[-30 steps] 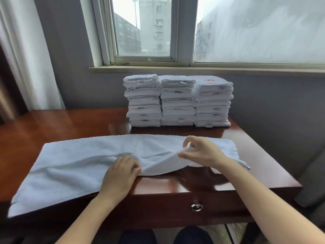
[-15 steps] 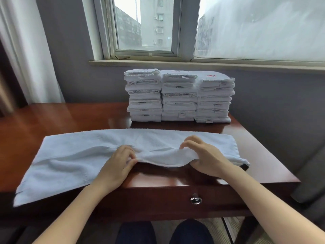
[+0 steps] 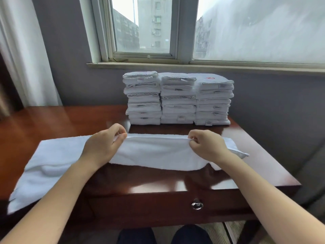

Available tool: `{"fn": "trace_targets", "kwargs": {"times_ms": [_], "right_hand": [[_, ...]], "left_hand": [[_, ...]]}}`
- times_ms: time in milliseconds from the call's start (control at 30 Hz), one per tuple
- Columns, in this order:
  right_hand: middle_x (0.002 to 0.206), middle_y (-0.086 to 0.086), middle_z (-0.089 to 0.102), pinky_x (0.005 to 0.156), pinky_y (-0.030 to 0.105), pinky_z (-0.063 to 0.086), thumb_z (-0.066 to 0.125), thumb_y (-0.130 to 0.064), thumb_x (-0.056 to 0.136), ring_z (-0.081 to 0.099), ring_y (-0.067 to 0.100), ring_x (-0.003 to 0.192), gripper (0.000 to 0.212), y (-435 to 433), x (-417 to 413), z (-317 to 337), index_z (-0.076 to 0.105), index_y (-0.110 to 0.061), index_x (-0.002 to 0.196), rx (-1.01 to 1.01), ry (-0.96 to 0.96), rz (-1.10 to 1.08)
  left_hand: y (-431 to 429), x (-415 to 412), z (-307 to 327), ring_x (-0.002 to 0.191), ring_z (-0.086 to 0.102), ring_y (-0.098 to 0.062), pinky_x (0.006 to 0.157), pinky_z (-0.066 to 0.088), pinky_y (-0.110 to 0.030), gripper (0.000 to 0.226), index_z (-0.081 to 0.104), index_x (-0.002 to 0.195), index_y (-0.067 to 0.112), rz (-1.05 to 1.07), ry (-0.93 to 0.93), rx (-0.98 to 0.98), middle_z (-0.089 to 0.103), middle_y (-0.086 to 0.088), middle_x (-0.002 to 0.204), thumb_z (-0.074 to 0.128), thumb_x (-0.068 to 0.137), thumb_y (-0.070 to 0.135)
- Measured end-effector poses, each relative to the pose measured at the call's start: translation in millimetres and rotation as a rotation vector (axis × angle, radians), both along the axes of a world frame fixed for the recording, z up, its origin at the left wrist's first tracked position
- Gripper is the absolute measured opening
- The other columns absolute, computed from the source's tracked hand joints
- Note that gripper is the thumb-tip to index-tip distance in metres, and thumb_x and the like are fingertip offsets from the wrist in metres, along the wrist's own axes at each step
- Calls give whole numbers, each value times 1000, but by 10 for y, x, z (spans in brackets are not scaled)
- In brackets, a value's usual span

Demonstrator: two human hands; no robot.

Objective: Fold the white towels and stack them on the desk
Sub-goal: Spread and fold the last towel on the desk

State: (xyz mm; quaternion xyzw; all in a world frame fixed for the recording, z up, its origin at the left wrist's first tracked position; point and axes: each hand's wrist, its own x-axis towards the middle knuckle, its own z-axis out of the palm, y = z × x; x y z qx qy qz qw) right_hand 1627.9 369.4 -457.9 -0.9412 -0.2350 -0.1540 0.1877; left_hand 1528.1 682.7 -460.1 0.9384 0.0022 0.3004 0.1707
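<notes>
A long white towel [image 3: 158,154] lies across the front of the dark wooden desk [image 3: 158,184]. Its left end hangs a little over the desk's front edge. My left hand [image 3: 105,143] pinches the towel's edge left of the middle. My right hand [image 3: 205,145] pinches the same edge further right. Between them the near edge is carried over toward the far edge, so the middle part lies doubled. Behind it stand three side-by-side stacks of folded white towels [image 3: 178,99], several high.
The stacks stand close to the grey wall under the window sill [image 3: 193,65]. A white curtain [image 3: 22,50] hangs at the left. The desk front has a drawer with a metal ring pull [image 3: 197,205]. My knees show below the desk.
Both hands took hold of the towel's near edge at the desk front and carried it away from me, folding the middle of the towel over lengthwise.
</notes>
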Motion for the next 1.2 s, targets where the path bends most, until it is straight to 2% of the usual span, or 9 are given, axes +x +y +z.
{"fn": "trace_targets", "kwargs": {"times_ms": [133,267,400,467,600,667,833,1033,1200], "right_hand": [[96,-6,67,67,31,38,53,-24,86,61,23,92,19,125,298,6,64,-26,102,-47,-89,-106],[125,-4,58,93,35,38,53,-22,91,51,22,116,43,197,436,-146,53,-27,134,-201,-102,-111],[124,-2,63,100,33,35,46,-22,93,55,22,115,39,229,428,-367,58,-28,130,-216,30,-83],[129,-1,60,103,34,35,42,-25,95,53,23,119,38,194,396,-488,56,-24,131,-242,93,-56],[141,-3,55,106,33,38,42,-27,99,49,18,129,41,3,347,-520,53,-22,138,-70,205,54],[131,-2,63,102,35,41,42,-31,100,54,19,123,36,-131,369,-432,61,-23,129,12,252,31],[111,-6,70,92,29,40,50,-23,92,57,19,109,31,-577,384,-289,68,-28,117,112,119,-251],[131,-1,57,102,37,36,47,-31,91,46,22,125,44,-1046,303,-333,54,-28,134,125,262,-476],[87,-4,61,71,28,47,53,-12,86,58,12,78,34,-1189,303,-314,66,-21,115,457,437,-326]], "left_hand": [[45,462,82,83,63,-24,63,45,-34,14,58,103,28,123,48,106,66,8,91,48,99,37],[-119,793,-40,115,53,-22,86,47,-38,31,56,127,31,235,317,302,55,2,124,47,98,21],[-594,877,-334,121,51,-18,96,43,-36,30,59,127,30,-117,309,112,53,7,130,48,99,28],[-846,914,-456,128,46,-16,104,36,-33,36,55,134,27,-259,337,159,49,6,138,43,102,36],[-1153,1031,-567,148,21,-17,119,14,-33,44,45,144,22,-284,359,183,32,2,157,39,103,37],[-1261,1083,-569,145,27,-18,117,20,-29,40,52,138,20,-329,307,126,41,3,151,47,100,33],[-1622,1204,-484,127,48,-11,100,38,-26,39,53,133,26,-416,287,-4,56,11,136,54,96,37],[-2212,1339,-397,119,52,-11,98,43,-32,41,58,130,28,-509,357,-32,61,10,126,49,97,50],[-2498,1444,-323,111,54,-17,90,47,-37,31,65,114,21,-493,456,73,61,2,115,57,93,42]]}}
